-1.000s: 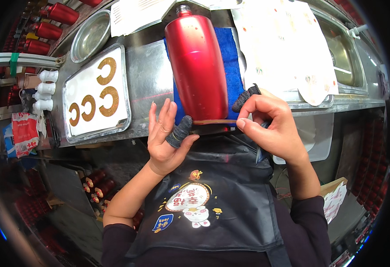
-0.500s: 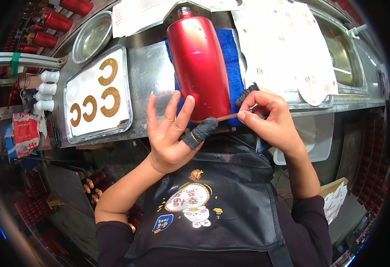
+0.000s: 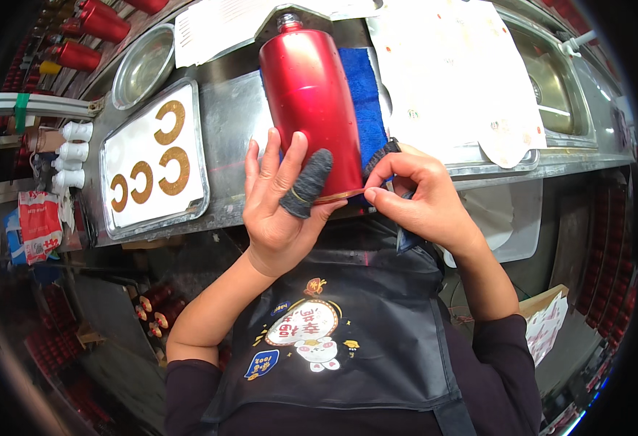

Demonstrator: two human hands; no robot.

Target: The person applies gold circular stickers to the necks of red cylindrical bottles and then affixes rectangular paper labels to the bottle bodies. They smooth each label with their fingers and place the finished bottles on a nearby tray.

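Note:
A glossy red bottle lies on a blue towel, its threaded neck pointing away and its base towards me. Along the base edge runs a thin gold-brown strip. My right hand pinches the strip's free end between thumb and index finger at the base's right corner. Against the bottle's left side rests my left hand, fingers stretched and spread; its thumb lies by the strip under the base. A dark grey finger cover sits on the left index finger, and another dark cover shows at my right hand.
To the left, a metal tray holds a white sheet with several gold C-shaped pieces. Behind it stands a metal bowl. White printed sheets lie right of the towel, beside a sink. White bottles stand far left.
The strip's end, pinched in my right hand, has come in closer to the base. My left index finger has lifted from the base edge onto the bottle's side, and the left thumb now shows below.

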